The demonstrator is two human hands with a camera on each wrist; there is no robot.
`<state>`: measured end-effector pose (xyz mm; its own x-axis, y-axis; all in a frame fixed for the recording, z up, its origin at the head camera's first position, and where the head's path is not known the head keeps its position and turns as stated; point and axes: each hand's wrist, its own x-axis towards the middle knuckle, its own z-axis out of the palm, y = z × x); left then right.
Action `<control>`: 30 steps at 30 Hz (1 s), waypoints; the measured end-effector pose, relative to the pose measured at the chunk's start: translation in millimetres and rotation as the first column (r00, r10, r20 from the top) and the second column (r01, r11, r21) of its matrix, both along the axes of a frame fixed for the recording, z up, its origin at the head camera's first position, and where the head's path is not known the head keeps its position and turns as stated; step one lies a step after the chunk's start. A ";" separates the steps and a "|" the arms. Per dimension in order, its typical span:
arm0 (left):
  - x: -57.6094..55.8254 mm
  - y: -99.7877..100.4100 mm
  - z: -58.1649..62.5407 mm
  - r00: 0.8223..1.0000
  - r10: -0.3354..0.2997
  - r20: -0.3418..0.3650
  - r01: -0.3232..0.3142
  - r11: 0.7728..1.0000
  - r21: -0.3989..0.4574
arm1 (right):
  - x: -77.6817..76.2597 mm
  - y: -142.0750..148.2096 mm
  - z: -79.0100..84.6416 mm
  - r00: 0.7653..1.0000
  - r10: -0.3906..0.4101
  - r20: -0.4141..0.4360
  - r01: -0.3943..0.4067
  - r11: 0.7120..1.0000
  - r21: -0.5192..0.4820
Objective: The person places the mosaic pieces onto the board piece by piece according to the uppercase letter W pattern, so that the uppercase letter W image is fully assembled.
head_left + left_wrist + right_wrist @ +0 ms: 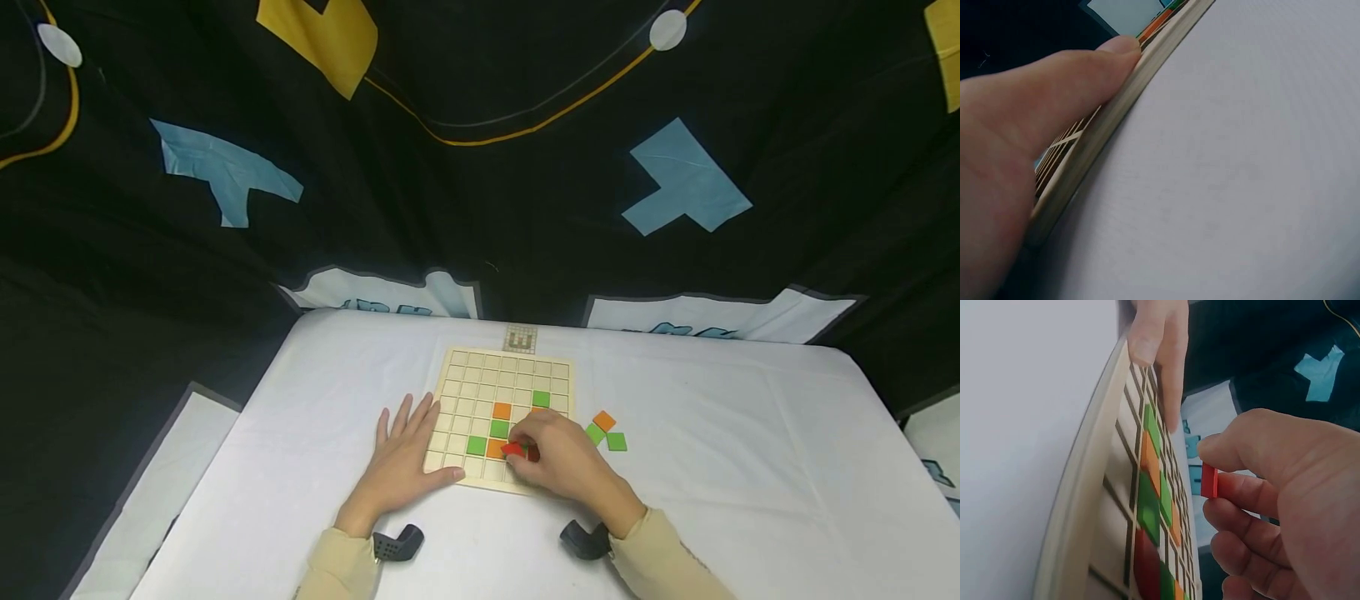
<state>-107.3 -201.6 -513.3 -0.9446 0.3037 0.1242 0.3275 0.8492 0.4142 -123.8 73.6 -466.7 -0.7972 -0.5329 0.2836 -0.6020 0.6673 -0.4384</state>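
Note:
A pale wooden grid board [465, 386] lies on the white table, with green, orange and red square tiles set in some of its cells. My right hand [558, 454] pinches a red tile [1209, 480] between thumb and fingers, just over the near part of the board. Below it, another red tile [1145, 565] sits in a cell next to a green tile [1148, 509]. My left hand [405, 450] lies with fingers spread along the board's left edge, its thumb [1107, 65] resting on the near rim. The right hand hides some cells in the head view.
Right of the board lie a loose orange tile [604, 420] and two green tiles [617, 442]. A small gridded card [521, 339] lies behind the board's far edge. A black patterned cloth [465, 217] hangs beyond the white table [712, 467].

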 end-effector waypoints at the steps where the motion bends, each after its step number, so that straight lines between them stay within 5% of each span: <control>1: 0.0 0.0 0.3 1.000 0.000 0.002 0.000 1.000 0.000 | -0.3 -2.2 0.0 1.000 0.002 0.000 -0.002 1.000 -0.003; 30: -0.5 -0.2 1.1 1.000 -0.011 -0.006 0.011 1.000 -0.020 | -14.8 -60.3 -12.8 0.999 0.037 -0.001 -0.037 0.999 0.010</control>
<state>-107.8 -201.8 -512.2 -0.9406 0.3163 0.1237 0.3391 0.8537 0.3953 -138.6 13.3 -479.5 -0.7769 -0.5646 0.2786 -0.6265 0.6494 -0.4310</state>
